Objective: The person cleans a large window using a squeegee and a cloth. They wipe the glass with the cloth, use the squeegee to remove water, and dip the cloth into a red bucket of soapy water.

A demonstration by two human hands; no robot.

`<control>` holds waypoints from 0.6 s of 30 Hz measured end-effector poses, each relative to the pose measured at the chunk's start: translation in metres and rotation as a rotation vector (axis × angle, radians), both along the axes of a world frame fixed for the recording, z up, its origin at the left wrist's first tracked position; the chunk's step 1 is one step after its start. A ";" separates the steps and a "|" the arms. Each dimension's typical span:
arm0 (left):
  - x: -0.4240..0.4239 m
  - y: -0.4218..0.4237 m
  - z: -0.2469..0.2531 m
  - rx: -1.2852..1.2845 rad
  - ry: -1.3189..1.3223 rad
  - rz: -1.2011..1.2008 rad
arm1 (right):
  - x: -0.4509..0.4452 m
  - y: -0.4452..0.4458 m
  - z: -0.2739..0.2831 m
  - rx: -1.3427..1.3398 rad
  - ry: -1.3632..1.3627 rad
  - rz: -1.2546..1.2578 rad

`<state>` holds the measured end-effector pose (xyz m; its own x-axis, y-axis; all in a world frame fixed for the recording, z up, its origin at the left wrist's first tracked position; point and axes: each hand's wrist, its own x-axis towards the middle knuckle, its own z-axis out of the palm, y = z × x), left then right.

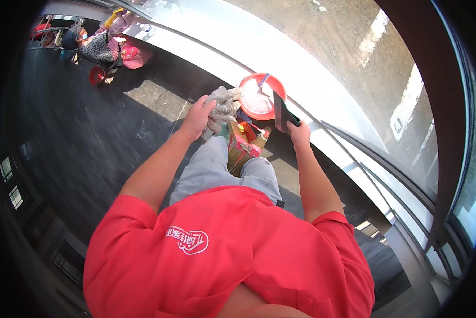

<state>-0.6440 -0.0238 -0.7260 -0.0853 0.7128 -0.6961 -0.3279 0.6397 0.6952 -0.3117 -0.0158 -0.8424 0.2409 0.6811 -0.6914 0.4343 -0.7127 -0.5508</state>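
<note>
My left hand (pixel 198 115) grips a grey, shaggy cloth mitt or washing pad (pixel 222 104), held up at the left side of a red plastic basin (pixel 282 89). Whitish liquid and a blue-handled tool (pixel 264 80) are in the basin. My right hand (pixel 300 134) is closed around a flat, dark-bladed tool with a green edge (pixel 289 113), perhaps a squeegee or scraper. That blade stands just right of the basin, overlapping its rim in view. Below the basin, between my knees, a wooden frame with red wrapping (pixel 244 148) shows, with orange and yellow items beside it.
A white window ledge (pixel 218 51) and metal window frame (pixel 381 159) run along the right. Another person (pixel 99 47) in a patterned top and yellow glove works at the far left ledge. A red bucket (pixel 97 74) stands on the dark floor (pixel 114 115) near them.
</note>
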 end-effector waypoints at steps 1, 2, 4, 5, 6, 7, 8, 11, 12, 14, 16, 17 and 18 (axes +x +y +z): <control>-0.002 -0.008 -0.013 0.008 0.007 -0.027 | -0.008 0.001 -0.012 0.019 0.010 -0.013; -0.006 -0.014 -0.031 0.014 -0.081 -0.068 | -0.015 0.007 -0.021 0.014 -0.033 0.025; -0.003 -0.024 -0.044 0.008 -0.132 -0.084 | -0.033 0.020 -0.038 0.019 -0.103 0.111; -0.001 -0.028 -0.054 0.051 -0.160 -0.107 | -0.043 0.027 -0.040 -0.039 -0.118 0.097; -0.002 -0.030 -0.061 0.092 0.029 -0.242 | -0.040 0.026 -0.067 -0.016 -0.091 0.095; -0.001 -0.029 -0.061 0.076 0.102 -0.280 | -0.047 0.030 -0.073 -0.012 -0.118 0.137; -0.002 -0.030 -0.069 0.118 0.078 -0.297 | -0.065 0.041 -0.054 -0.102 -0.109 0.130; -0.002 -0.032 -0.086 0.164 0.101 -0.339 | -0.044 0.031 -0.139 0.023 -0.039 0.190; -0.005 -0.030 -0.080 0.186 0.122 -0.353 | -0.045 0.029 -0.153 0.083 -0.033 0.231; -0.006 -0.027 -0.078 0.148 0.202 -0.393 | -0.053 0.037 -0.153 -0.030 -0.043 0.237; -0.006 -0.034 -0.100 0.161 0.187 -0.360 | -0.066 0.040 -0.165 0.129 -0.114 0.358; -0.008 -0.031 -0.100 0.190 0.199 -0.394 | -0.064 0.041 -0.181 0.174 -0.138 0.392; -0.010 -0.028 -0.102 0.184 0.181 -0.380 | -0.055 0.039 -0.198 0.212 -0.175 0.427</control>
